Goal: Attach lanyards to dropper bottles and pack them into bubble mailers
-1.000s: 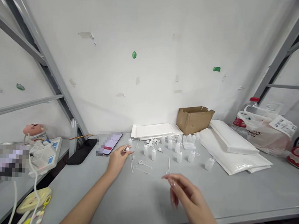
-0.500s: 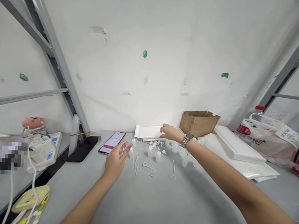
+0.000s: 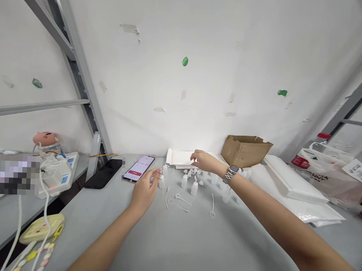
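My left hand (image 3: 144, 190) is beside a small white dropper bottle (image 3: 161, 183), its fingertips drawn together close to the bottle's top. Whatever may be between those fingers is too small to make out. Over the front of a shallow white tray (image 3: 183, 156), my right hand (image 3: 206, 162) hangs with bent fingers and a gap to the thumb; nothing shows between them. Below it lie small white caps (image 3: 194, 173). Two more bottles stand nearby, a middle one (image 3: 184, 182) and a front one (image 3: 194, 188). Thin white ringed strips (image 3: 212, 206) lie in front.
A phone (image 3: 139, 169) showing a timer lies left of the bottles, with a black phone (image 3: 104, 174) farther left. Several more bottles (image 3: 226, 196) stand under my right forearm. An open cardboard box (image 3: 248, 152), white padded envelopes (image 3: 299, 184) and a plastic bag (image 3: 332, 174) occupy the right.
The fingers of my left hand have come closer together near the bottle's top. My right hand stays over the tray with little movement. The whole view has shifted slightly.
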`<state>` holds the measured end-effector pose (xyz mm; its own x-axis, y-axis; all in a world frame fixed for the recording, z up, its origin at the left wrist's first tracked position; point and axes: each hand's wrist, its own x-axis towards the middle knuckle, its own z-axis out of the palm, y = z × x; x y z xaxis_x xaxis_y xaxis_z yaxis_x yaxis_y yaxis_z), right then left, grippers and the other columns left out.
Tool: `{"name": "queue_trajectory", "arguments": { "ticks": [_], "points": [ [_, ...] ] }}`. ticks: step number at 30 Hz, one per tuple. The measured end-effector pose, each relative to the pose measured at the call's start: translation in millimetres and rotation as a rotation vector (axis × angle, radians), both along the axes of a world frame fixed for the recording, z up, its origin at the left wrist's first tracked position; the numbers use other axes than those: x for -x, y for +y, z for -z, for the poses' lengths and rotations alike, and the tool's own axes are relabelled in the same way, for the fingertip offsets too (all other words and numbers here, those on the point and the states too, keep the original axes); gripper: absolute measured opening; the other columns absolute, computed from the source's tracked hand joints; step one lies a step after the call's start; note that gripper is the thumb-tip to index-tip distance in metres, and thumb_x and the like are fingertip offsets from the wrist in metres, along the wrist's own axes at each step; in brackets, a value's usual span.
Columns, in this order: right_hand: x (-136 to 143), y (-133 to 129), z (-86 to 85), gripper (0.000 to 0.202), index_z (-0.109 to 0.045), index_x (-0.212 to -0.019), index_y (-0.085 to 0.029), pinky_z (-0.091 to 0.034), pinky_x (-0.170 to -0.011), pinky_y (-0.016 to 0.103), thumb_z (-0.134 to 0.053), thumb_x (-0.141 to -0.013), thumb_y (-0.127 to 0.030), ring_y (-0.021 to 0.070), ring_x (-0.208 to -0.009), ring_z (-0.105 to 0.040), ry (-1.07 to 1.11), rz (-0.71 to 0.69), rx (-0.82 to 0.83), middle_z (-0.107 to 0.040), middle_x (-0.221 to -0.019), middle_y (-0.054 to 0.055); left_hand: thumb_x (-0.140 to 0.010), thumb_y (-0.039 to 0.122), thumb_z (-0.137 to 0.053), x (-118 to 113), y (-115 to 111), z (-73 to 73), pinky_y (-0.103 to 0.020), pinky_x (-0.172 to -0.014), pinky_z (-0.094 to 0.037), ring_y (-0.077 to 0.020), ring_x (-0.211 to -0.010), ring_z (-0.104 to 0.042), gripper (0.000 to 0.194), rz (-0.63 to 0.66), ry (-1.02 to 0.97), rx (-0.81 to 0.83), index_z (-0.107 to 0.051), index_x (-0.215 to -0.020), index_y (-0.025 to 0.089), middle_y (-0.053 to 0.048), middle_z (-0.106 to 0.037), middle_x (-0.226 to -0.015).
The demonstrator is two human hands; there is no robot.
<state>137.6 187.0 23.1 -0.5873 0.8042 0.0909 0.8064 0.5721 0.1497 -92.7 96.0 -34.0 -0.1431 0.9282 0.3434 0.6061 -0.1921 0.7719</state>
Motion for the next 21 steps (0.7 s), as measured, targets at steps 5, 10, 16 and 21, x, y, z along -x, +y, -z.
{"name": "queue_trajectory", "arguments": {
  "ticks": [5,10,16,21],
  "points": [
    [7,21,12.0,0.028,-0.053,-0.110,-0.015,-0.048,-0.079,0.040,-0.053,-0.086,-0.029,0.0200,-0.095,-0.057,-0.138,0.026,-0.067,-0.056,-0.112,0.008,-0.085,0.047,-0.033,2,3,2.5,-0.034,-0.084,-0.045,-0.0227,-0.102,-0.057,0.042,-0.017,0.006,-0.005,-0.058,-0.106,0.021,-0.007,-0.063,-0.110],
    [10,32,12.8,0.027,-0.053,-0.110,-0.015,-0.049,-0.078,0.039,-0.052,-0.087,-0.029,0.0194,-0.094,-0.058,-0.222,-0.003,-0.110,-0.056,-0.112,0.008,-0.085,0.047,-0.032,2,4,3.4,-0.035,-0.085,-0.044,-0.0224,-0.102,-0.057,0.041,-0.012,0.018,-0.009,-0.059,-0.106,0.022,-0.006,-0.064,-0.110],
    [12,28,14.5,0.027,-0.054,-0.110,-0.013,-0.048,-0.079,0.039,-0.052,-0.087,-0.027,0.0196,-0.094,-0.057,-0.293,-0.035,-0.132,-0.056,-0.111,0.009,-0.085,0.046,-0.033,0,2,3.1,-0.034,-0.085,-0.043,-0.0221,-0.103,-0.056,0.041,0.003,0.014,-0.014,-0.058,-0.106,0.022,-0.007,-0.064,-0.110],
    [13,29,11.1,0.027,-0.054,-0.110,-0.013,-0.048,-0.080,0.039,-0.052,-0.087,-0.027,0.0196,-0.094,-0.057,-0.315,-0.058,-0.125,-0.056,-0.111,0.009,-0.085,0.046,-0.033,1,2,3.2,-0.035,-0.086,-0.043,-0.0220,-0.103,-0.056,0.042,0.005,0.016,-0.010,-0.058,-0.107,0.021,-0.007,-0.064,-0.110]
  ]
}}
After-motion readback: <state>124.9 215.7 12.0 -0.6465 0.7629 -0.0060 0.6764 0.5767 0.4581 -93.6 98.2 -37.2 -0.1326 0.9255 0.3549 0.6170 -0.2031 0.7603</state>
